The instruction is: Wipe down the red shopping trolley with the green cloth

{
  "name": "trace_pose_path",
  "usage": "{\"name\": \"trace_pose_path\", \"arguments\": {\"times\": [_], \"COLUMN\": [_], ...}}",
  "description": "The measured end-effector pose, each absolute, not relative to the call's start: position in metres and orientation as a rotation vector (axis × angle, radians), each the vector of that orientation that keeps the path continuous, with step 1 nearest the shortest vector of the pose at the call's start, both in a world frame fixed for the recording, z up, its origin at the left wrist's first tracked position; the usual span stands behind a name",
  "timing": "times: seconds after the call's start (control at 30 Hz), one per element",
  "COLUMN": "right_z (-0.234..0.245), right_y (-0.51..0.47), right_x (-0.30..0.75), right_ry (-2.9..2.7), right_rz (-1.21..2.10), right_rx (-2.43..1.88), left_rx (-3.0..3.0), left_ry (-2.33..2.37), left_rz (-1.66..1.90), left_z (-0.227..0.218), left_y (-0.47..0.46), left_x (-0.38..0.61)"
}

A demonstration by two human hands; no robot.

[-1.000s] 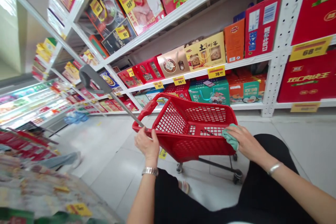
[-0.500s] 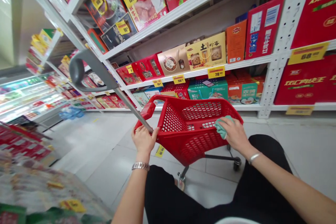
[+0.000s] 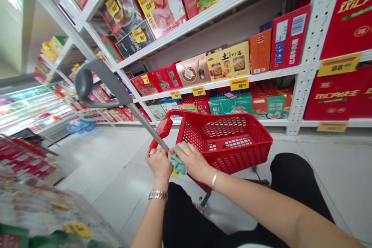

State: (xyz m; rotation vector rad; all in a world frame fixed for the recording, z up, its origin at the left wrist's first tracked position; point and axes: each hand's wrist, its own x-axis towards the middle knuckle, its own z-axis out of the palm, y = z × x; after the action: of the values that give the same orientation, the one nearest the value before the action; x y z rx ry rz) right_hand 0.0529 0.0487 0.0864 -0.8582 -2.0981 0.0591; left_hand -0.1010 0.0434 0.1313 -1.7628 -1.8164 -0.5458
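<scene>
Green cloth [image 3: 178, 164], pressed under the curled fingers of the right hand [image 3: 193, 161], has moved from the far side of the red plastic shopping basket [image 3: 235, 159] at centre to its metal pull handle [image 3: 147, 128], which the closed left hand [image 3: 158, 162] grips.

Metal shelving [image 3: 310, 54], gift boxes [image 3: 228, 61], yellow price tags [image 3: 239, 83], tiled floor [image 3: 334, 190]
</scene>
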Motion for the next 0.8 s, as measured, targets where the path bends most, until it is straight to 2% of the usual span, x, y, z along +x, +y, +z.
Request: {"name": "trace_pose_path", "arguments": {"times": [0.13,0.3,0.5,0.63,0.8], "right_z": [0.049,-0.002,-0.020,-0.021,-0.013], "right_y": [0.046,0.051,0.072,0.080,0.058], "right_x": [0.110,0.242,0.375,0.367,0.269], "right_ry": [-2.065,-2.034,-1.868,-1.676,-1.641], "right_rz": [-0.089,-0.205,-0.290,-0.344,-0.236], "right_rx": [-0.928,-1.071,-1.397,-1.459,-1.252], "left_rx": [-1.752,-1.763,-1.792,-1.917,-2.096], "left_ry": [-1.785,-1.785,-1.772,-1.733,-1.569], "left_rz": [-0.529,-0.540,-0.583,-0.746,-0.957], "left_z": [0.128,0.127,0.128,0.123,0.138], "left_y": [0.040,0.038,0.027,0.011,0.008], "left_x": [-0.098,-0.090,-0.060,-0.039,-0.057]}}
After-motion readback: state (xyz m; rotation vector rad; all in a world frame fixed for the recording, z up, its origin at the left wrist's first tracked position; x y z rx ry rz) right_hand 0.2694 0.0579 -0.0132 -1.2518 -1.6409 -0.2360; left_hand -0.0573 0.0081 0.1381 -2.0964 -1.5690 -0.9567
